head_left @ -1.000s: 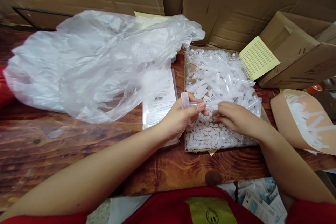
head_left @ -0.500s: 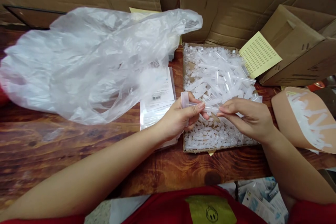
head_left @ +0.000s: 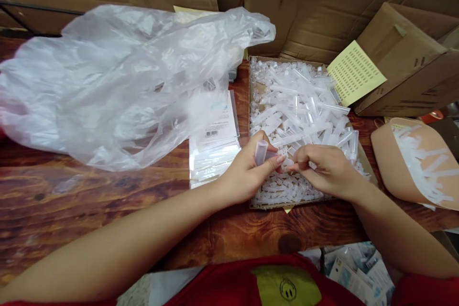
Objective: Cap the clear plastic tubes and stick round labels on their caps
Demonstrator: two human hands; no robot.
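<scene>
My left hand is closed on a translucent plastic tube, whose end stands up beside the index finger. My right hand pinches close to the left thumb tip; the small piece at its fingertips is too hidden to make out. Both hands hover over a shallow cardboard tray. Long clear plastic tubes lie heaped in its middle. Small whitish plastic pieces fill the near part, and round clear bits line the far left edge.
Left of the tray lie flat packaging sleeves with a barcode and a large crumpled plastic bag. To the right are a peach-coloured bin of white strips, a yellow sticker sheet and a cardboard box. Packets sit below the table edge.
Both hands have moved slightly down and closer together. The tube in my left hand has turned, and the clear piece that stretched between the hands no longer shows lengthwise.
</scene>
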